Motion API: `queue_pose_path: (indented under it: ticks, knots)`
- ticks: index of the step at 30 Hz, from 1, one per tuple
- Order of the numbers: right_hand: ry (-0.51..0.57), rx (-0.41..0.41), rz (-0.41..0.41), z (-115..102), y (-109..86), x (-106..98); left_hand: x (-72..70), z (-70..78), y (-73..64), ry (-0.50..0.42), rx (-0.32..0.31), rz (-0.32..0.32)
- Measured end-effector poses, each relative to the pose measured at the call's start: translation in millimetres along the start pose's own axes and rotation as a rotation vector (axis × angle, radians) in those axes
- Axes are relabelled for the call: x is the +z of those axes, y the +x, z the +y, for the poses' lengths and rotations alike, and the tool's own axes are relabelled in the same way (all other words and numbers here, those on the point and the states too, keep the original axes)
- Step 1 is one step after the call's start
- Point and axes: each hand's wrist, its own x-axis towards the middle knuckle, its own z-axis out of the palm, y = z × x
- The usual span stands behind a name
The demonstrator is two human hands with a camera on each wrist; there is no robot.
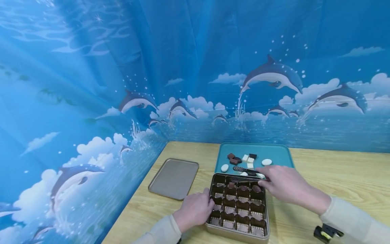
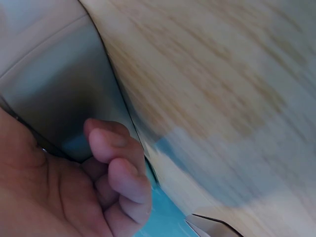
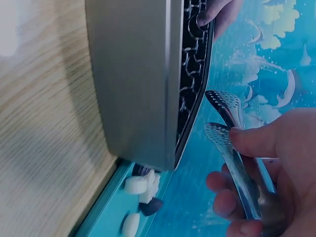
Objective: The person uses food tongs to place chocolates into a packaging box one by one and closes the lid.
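A metal tin with a brown compartment insert stands on the table. A few dark brown chocolates sit in its far row. My left hand grips the tin's left wall, thumb over the rim and fingers curled outside. In my right hand is a pair of metal tongs with perforated tips, held above the tin's far edge. The tips stand slightly apart, and nothing shows between them. Behind the tin lies a teal tray with dark chocolates and white pieces.
A flat metal lid lies on the wooden table left of the tin. White oval pieces rest on the tray. A blue curtain printed with dolphins hangs along the table's back and left sides.
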Motion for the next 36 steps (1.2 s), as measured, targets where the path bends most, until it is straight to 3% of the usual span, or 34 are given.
queue_pose_path:
  ticks: [19,36]
  knots:
    - [-0.022,0.102,-0.015,50.6,2.8,7.4,1.8,-0.6,-0.9,-0.012,0.008,0.012]
    - [-0.062,0.088,-0.058,52.7,4.9,9.7,1.4,-0.6,0.1,-0.009,-0.002,0.012]
